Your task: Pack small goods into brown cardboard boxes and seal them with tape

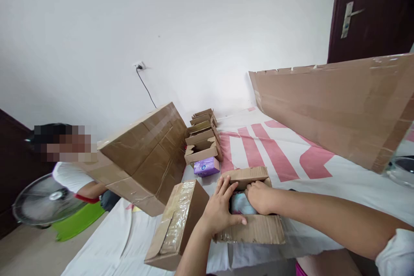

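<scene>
An open cardboard box [249, 229] sits in front of me on the cloth-covered surface, its flaps folded outward. Inside lies a light blue, shiny item [242, 204] whose kind I cannot make out. My left hand [223, 205] is spread over the box's left side, fingers on the far flap and thumb on the near one. From the right, my right hand [260, 197] reaches into the opening beside the blue item; its fingertips are hidden. Just beyond the box lies a purple packet [206, 167]. A taped cardboard box [176, 224] stands to the left of my left forearm.
Several open small boxes [203, 154] line up toward the wall. A large carton [145, 159] stands at left, with a person [73, 179] beyond it near a fan [42, 202] and a green chair [80, 222]. At right stands a tall cardboard panel [333, 108].
</scene>
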`<act>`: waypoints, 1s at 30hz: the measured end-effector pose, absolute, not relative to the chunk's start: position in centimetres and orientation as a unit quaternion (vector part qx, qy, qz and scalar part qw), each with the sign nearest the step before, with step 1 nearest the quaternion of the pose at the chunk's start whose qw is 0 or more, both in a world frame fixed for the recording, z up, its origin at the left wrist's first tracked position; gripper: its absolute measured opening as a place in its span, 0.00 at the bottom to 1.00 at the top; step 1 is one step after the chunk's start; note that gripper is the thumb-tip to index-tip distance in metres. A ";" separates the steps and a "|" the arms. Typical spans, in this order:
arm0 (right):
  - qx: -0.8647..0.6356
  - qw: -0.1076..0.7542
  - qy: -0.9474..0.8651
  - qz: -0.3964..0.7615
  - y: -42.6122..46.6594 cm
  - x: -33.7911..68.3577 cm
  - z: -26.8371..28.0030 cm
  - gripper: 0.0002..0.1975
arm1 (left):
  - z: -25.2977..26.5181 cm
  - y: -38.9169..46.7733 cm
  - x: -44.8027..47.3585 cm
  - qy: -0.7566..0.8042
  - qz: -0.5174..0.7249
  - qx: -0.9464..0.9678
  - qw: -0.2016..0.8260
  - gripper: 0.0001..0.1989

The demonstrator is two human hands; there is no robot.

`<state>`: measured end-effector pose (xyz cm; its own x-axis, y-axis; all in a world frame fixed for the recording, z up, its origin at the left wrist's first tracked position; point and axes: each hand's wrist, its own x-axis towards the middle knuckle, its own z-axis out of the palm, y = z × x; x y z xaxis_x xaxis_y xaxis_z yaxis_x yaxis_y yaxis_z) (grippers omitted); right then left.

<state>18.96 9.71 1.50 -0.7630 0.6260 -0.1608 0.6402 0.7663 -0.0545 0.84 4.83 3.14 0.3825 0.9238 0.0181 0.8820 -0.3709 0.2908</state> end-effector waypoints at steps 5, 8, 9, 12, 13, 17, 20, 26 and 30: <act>0.323 0.063 0.943 -0.051 9.3 20.4 1.8 0.32 | 4.5 4.9 0.9 0.540 0.045 0.825 0.159 0.68; 0.318 0.064 0.944 -0.065 9.5 20.4 2.1 0.28 | 5.0 5.1 1.1 0.543 0.032 0.822 0.170 0.69; 0.314 0.061 0.944 -0.073 9.7 20.3 2.2 0.28 | 5.0 5.2 1.2 0.544 0.032 0.820 0.171 0.70; 0.315 0.042 0.943 -0.103 10.3 20.5 2.6 0.31 | 4.9 5.4 1.3 0.548 0.041 0.819 0.167 0.73; 0.319 0.032 0.940 -0.112 10.5 20.6 2.8 0.32 | 4.8 5.4 1.3 0.547 0.047 0.819 0.164 0.74; 0.323 -0.024 0.935 -0.145 10.5 21.3 4.1 0.35 | 4.5 5.4 1.3 0.544 0.094 0.818 0.165 0.74; 0.336 -0.115 0.912 -0.204 10.0 22.1 5.1 0.38 | 4.5 5.1 1.6 0.539 0.127 0.814 0.176 0.77; 0.341 -0.248 0.867 -0.265 9.7 24.4 3.4 0.33 | 3.8 4.2 1.4 0.517 0.194 0.803 0.225 0.80; 0.356 -0.331 0.810 -0.327 9.5 25.8 1.9 0.32 | 3.2 3.2 0.2 0.492 0.257 0.781 0.288 0.79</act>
